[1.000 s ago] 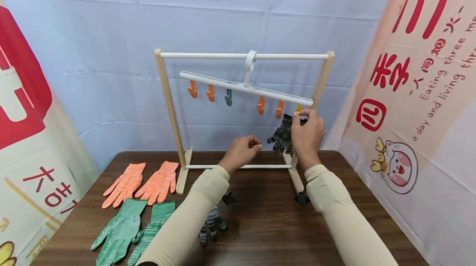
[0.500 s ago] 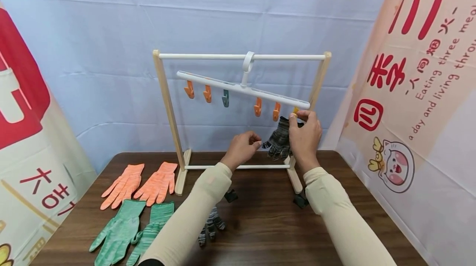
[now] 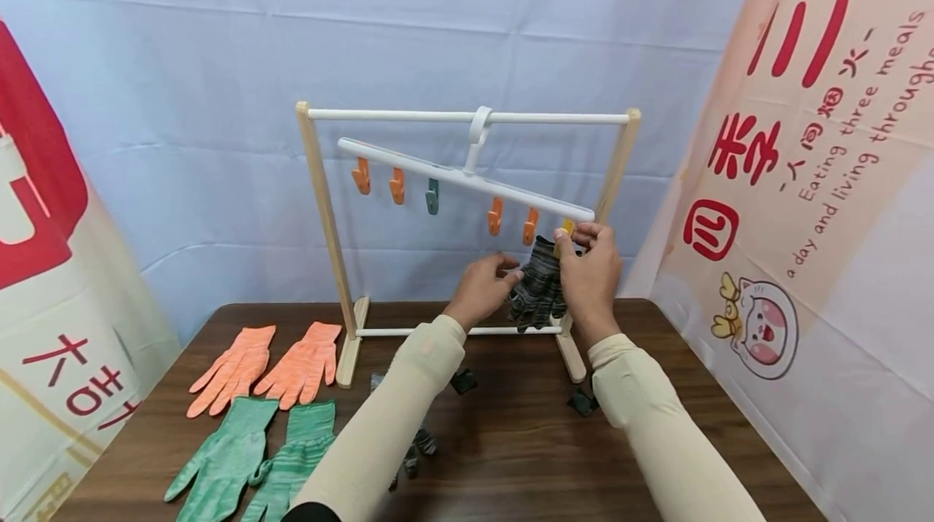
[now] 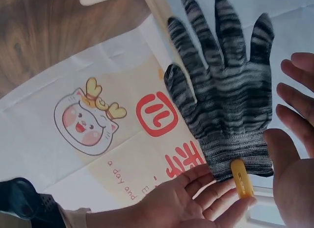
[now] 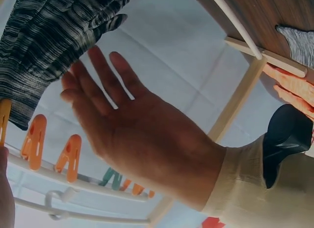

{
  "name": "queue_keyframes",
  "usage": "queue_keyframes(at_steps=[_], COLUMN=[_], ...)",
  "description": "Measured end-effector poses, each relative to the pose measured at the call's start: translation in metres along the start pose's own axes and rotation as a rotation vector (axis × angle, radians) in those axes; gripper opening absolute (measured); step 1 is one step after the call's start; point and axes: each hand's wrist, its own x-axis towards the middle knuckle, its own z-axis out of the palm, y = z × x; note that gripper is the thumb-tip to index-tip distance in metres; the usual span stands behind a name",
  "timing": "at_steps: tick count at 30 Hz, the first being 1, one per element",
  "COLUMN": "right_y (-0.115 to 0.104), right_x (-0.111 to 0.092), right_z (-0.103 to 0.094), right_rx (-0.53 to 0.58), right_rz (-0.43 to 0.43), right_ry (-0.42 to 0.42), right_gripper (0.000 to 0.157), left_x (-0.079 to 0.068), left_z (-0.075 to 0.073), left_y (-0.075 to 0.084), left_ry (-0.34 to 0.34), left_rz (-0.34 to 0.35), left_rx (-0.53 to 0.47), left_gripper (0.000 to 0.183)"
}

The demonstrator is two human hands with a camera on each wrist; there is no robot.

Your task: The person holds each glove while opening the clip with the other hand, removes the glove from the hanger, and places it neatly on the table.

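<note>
A grey-and-black striped knit glove (image 3: 538, 287) hangs by its cuff, fingers down, below the low right end of a white clip hanger (image 3: 416, 164). My right hand (image 3: 593, 279) pinches the yellow clothespin (image 4: 242, 180) at that end between thumb and fingers; the clothespin overlaps the cuff edge. Beside the glove is my left hand (image 3: 481, 287), its fingers loosely extended and holding nothing. In the right wrist view the left fingertips (image 5: 68, 86) reach the glove's side; whether they press on it I cannot tell.
The hanger hooks on a wooden stand's white top bar (image 3: 394, 115) and tilts down to the right. Orange clothespins (image 3: 397, 186) and a green one (image 3: 432, 196) hang bare. Orange gloves (image 3: 235, 370), green gloves (image 3: 228, 457) and another striped glove (image 3: 419, 445) lie on the table.
My left hand has moved right to the glove's side. The hanger's right end has dipped slightly, and my right hand stays at the yellow clothespin. The head view has shifted a little.
</note>
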Motion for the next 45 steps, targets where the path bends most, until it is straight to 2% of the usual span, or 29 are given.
queue_keyframes(at_steps=[7, 15, 20, 28, 33, 38, 45], right_y=[0.0, -0.004, -0.005, -0.005, -0.003, -0.001, -0.001], right_x=[-0.002, -0.005, -0.004, 0.002, 0.005, 0.007, 0.008], right_z=[0.004, 0.006, 0.006, 0.006, 0.004, 0.002, 0.002], right_rx=[-0.047, -0.07, -0.091, -0.079, -0.037, -0.014, -0.026], right_rz=[-0.014, -0.023, -0.017, 0.039, 0.077, 0.081, 0.059], right_ry=[-0.007, -0.022, 0.016, 0.098, 0.099, 0.104, 0.106], right_gripper=[0.039, 0.037, 0.034, 0.033, 0.033, 0.037, 0.035], left_x=[0.006, 0.007, 0.006, 0.005, 0.001, -0.006, -0.012], left_z=[0.002, 0.002, 0.004, 0.006, 0.006, 0.006, 0.006], left_y=[0.005, 0.013, 0.013, 0.017, 0.018, 0.013, -0.001], left_ry=[-0.007, 0.047, 0.058, 0.059, 0.045, 0.014, 0.011], left_rz=[0.009, -0.016, -0.025, -0.019, -0.025, -0.019, -0.036], left_rx=[-0.027, -0.101, -0.127, -0.112, -0.107, -0.151, -0.172], left_gripper=[0.03, 0.013, 0.009, 0.008, 0.007, 0.007, 0.007])
